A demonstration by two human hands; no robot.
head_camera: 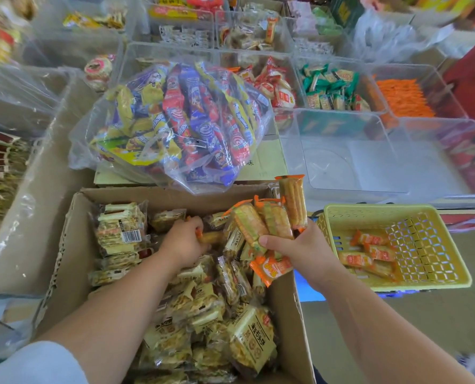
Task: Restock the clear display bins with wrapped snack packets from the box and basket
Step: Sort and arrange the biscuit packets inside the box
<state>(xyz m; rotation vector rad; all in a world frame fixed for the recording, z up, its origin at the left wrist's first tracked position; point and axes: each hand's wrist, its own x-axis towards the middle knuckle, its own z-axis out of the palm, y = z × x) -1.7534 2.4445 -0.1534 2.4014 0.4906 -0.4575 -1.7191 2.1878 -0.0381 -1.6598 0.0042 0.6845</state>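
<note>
Over the box (72,245): gathering under way, bins not yet filled.
Right hand (305,248) grips a fan of orange packets (275,220) above the box's edge; left hand (182,239) curls round another packet (211,237) inside it. A few more lie in the basket (452,273). The nearest bin (328,162) holds nothing, so most restocking seems left.

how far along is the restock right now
Done: the rear bins already hold green packets and orange packets. In hand: the right hand holds a bunch of orange-ended packets and the left hand grips a single packet in the cardboard box. Left: the front clear bin looks empty, the yellow basket holds a few packets, and the box is mostly full.
</note>
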